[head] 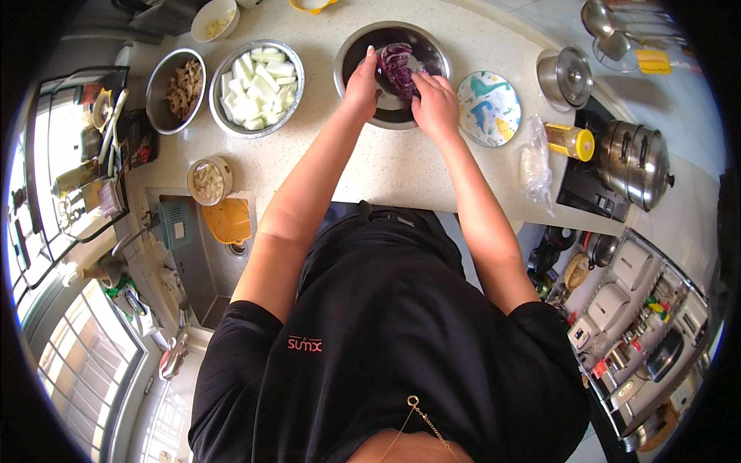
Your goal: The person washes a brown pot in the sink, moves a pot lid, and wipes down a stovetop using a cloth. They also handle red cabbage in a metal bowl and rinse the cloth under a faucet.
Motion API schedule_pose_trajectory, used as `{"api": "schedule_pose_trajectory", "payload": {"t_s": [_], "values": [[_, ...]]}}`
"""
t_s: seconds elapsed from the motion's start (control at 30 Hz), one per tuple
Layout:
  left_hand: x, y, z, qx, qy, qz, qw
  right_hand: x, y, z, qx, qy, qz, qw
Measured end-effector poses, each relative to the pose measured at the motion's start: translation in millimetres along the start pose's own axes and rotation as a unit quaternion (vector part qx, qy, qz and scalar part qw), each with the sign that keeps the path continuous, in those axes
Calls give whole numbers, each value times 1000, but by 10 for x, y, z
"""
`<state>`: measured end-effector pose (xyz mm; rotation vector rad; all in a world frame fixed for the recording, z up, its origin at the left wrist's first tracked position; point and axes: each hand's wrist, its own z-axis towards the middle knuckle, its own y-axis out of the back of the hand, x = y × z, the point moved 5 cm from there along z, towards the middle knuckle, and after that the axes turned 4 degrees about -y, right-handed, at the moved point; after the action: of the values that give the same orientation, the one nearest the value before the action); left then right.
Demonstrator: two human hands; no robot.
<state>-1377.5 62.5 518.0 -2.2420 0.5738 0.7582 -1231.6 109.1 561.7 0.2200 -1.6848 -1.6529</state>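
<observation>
A piece of purple leafy vegetable, perhaps red cabbage (397, 65), is between my hands inside a round metal bowl (343, 52) on the speckled countertop. My left hand (363, 87) is at the bowl's left side with its fingers extended, its palm facing the vegetable; whether it presses on it is unclear. My right hand (434, 101) reaches over the bowl's right rim, and its fingertips touch the lower right side of the vegetable. A plate with dinosaur pictures (490, 109) lies just right of the bowl.
Left stand a bowl of pale green vegetable pieces (257, 88), a bowl of brown pieces (184, 89) and a small tub (209, 181) beside the sink (217, 283). Right are a plastic bag (535, 168), a yellow-lidded jar (570, 142), a lidded pot (565, 78) and a steamer (634, 162).
</observation>
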Motion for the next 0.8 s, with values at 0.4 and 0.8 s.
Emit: {"api": "schedule_pose_trajectory", "payload": {"t_s": [0.4, 0.8], "values": [[37, 69, 114, -5, -148, 96, 984, 72, 42, 35, -4, -13, 71, 997], [-429, -404, -856, 22, -460, 562, 686, 256, 368, 95, -39, -47, 237, 970]]}}
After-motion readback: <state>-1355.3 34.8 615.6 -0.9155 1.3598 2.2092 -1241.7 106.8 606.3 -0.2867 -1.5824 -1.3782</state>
